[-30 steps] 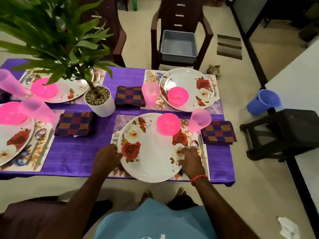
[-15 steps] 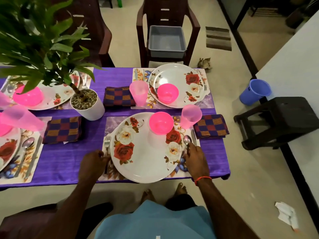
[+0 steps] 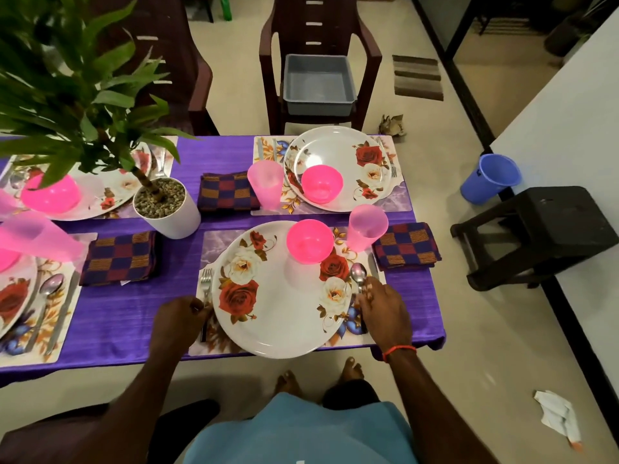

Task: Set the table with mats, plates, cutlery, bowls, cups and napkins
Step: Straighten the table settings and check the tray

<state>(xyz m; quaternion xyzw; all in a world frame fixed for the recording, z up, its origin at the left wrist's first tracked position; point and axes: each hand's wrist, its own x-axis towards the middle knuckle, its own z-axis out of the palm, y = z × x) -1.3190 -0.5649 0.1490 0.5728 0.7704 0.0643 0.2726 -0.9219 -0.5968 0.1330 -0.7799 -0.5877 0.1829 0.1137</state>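
While left hand (image 3: 179,318) fingers (image 3: 197,308) clamp fork (image 3: 206,278), right hand (image 3: 385,313) fingers (image 3: 370,292) straight, touching spoon (image 3: 358,273)

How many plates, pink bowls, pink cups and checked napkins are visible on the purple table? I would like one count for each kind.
Plates: 4
Pink bowls: 4
Pink cups: 4
Checked napkins: 3
Total: 15

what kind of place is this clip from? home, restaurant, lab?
Likely a home dining area: a purple-clothed table laid with floral plates, a plastic armchair holding a grey tub, and a striped doormat on the floor.
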